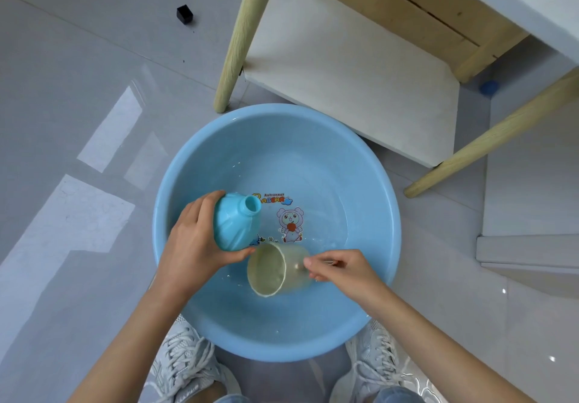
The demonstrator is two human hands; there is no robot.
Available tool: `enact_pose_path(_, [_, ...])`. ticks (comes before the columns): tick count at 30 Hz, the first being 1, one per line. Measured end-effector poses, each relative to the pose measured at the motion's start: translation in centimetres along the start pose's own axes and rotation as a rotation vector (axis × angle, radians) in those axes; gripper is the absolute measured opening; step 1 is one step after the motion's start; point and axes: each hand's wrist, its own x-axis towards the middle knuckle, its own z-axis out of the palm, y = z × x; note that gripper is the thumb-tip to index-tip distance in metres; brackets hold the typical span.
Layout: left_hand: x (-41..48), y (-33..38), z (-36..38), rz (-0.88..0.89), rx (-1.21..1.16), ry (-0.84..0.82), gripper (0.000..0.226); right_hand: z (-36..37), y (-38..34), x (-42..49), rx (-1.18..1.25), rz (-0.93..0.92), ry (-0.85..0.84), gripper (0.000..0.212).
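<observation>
**A person crouched over a blue basin point(313, 158) on a tiled floor holds an uncapped bottle in one hand and a cup in the other.**

The left hand point(194, 239) is wrapped round the body of the light-blue bottle point(235, 224), which is tilted over the basin's left half with its open mouth pointing away from the person. The right hand point(341, 269) pinches the side of the pale, translucent cup point(269, 269) with curled fingers. The cup lies tipped on its side low in the near part of the basin, its opening facing left, just beside the bottle's base. Whether the two touch cannot be told. A cartoon bear print shows through shallow water on the basin floor. White sneakers point(185, 362) flank the near rim. A wooden table leg point(241, 36) and a white shelf point(344, 67) stand beyond the basin, and a small black cube point(185, 14) sits well apart on the floor.
</observation>
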Motion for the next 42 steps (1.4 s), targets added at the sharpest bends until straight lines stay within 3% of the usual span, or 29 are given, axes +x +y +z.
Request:
enact_pose_path(7, [0.1, -0.1, 0.0, 0.004, -0.005, -0.007, 0.096, -3.3, -2.9, -0.8, 0.405, -0.070, 0.012, 0.036])
enact_pose_path(13, [0.0, 0.1, 0.0, -0.007, -0.002, -0.010, 0.096, -6.4, -6.2, -2.1, 0.516, -0.201, 0.029, 0.067])
enact_pose_path(20, [0.1, -0.3, 0.1, 0.015, 0.035, 0.002, 0.099, -5.8, -9.1, -2.9, 0.458, -0.328, 0.046, 0.064])
enact_pose_path(27, [0.1, -0.3, 0.0, 0.011, -0.002, -0.015, 0.098, -3.7, -10.4, -3.5, 0.238, -0.404, 0.111, 0.059])
enact_pose_path(32, [0.0, -0.2, -0.1, 0.003, -0.039, -0.011, 0.097, -3.0, -11.0, -3.9, 0.199, -0.409, 0.173, 0.030])
enact_pose_path(42, [0.0, -0.3, -0.2, 0.002, -0.031, 0.001, 0.097, -2.6, -11.3, -4.4, 0.130, -0.613, 0.149, 0.019])
